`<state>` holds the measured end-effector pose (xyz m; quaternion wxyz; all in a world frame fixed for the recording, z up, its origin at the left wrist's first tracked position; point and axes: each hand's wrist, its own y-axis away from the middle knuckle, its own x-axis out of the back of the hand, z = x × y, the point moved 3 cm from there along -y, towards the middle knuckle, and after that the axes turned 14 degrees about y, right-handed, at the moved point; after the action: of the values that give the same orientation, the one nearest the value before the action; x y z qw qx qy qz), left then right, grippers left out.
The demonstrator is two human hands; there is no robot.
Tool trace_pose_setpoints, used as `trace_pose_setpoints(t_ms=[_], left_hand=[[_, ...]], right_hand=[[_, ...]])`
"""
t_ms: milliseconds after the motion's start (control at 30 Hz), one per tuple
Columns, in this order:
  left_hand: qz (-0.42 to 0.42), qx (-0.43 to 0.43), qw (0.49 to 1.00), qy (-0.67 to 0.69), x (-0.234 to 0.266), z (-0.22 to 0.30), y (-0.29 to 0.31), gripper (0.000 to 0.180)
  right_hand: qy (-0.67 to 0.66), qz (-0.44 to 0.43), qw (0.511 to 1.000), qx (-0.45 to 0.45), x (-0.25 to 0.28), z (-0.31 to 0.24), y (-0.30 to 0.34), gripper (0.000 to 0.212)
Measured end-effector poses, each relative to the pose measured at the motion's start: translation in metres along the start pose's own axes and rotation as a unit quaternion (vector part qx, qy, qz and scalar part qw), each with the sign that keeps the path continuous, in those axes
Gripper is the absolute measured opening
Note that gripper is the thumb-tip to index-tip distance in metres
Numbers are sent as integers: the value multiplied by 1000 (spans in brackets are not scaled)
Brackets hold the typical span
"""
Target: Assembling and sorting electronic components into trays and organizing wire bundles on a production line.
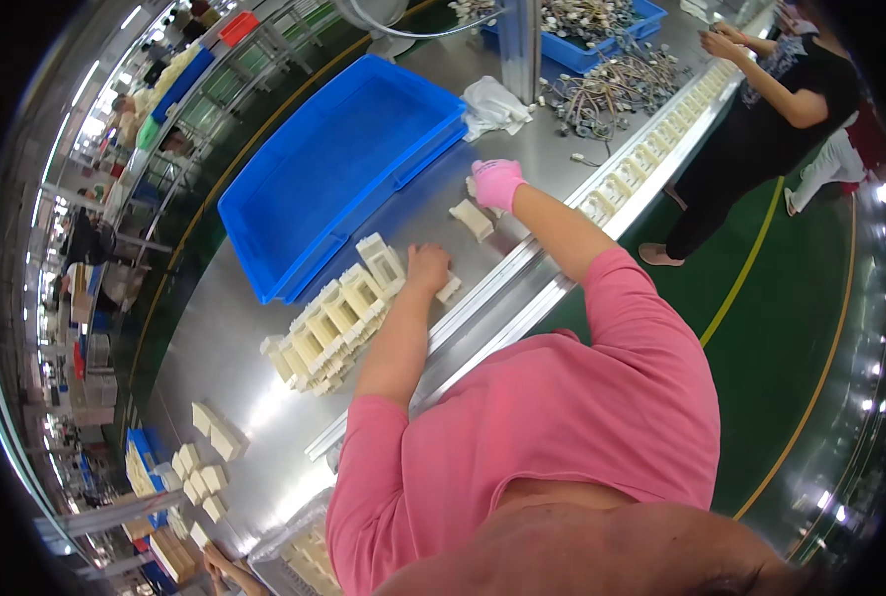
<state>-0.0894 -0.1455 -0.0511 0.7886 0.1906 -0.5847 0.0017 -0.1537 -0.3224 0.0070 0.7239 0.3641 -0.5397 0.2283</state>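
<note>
My bare left hand is low over the metal table, its fingers curled on a cream plastic housing that shows partly beside it. Just left of this hand stands a long block of cream plastic housings, packed side by side; the nearest one leans apart from the others. My right hand, in a pink glove, is farther off to the right, closed around another cream piece whose edge peeks out by the fingers. A loose cream housing lies between both hands.
A big blue tray lies beyond my hands, with a white cloth at its corner. Along the table edge runs a metal rail carrying a row of cream parts. Bundled wires lie far right, near a co-worker.
</note>
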Motion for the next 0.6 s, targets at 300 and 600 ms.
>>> trace_pose_setpoints(t_ms=[300, 600], left_hand=[[147, 54, 974, 166, 14, -3, 4, 16], [293, 122, 711, 627, 40, -24, 44, 23]], right_hand=[[-56, 58, 997, 0, -8, 11, 12, 43], [-545, -75, 793, 262, 36, -33, 100, 28]])
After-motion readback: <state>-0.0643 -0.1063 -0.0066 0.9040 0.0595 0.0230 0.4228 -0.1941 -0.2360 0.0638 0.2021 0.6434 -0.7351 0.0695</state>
